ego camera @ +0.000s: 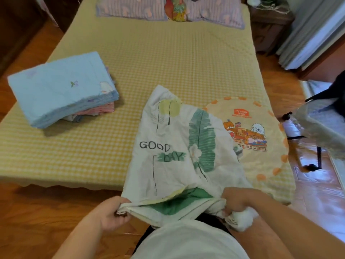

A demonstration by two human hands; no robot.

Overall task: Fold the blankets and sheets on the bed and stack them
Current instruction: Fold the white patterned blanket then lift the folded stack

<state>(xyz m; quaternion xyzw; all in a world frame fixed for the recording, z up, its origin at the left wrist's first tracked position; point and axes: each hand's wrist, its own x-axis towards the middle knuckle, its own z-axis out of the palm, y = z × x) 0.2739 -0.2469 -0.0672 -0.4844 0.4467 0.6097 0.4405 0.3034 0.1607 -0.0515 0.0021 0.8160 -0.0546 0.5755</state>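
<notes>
The white quilt (179,150) with the green leaf print and the words GOOD DAY is front and centre, draped from the near edge of the bed (149,58) toward the person, its far corner lying on the yellow checked sheet. The left hand (112,214) has its fingers curled tight around the quilt's near left corner, layers bunched in the grip. The right hand (240,200) grips the near right corner, fingers closed into the crumpled fabric, a white wad poking out below the knuckles. Between the two hands the folded edge hangs, showing a green underside.

Under the quilt's right side, touching it, lies a cream blanket (261,131) with orange dots round its rim and a cartoon print, flat on the bed's near right corner. Well apart on the left sits a stack of folded linens (63,90), a light blue one on top, pink stripes beneath. Two striped pillows (130,8) rest at the head of the bed.
</notes>
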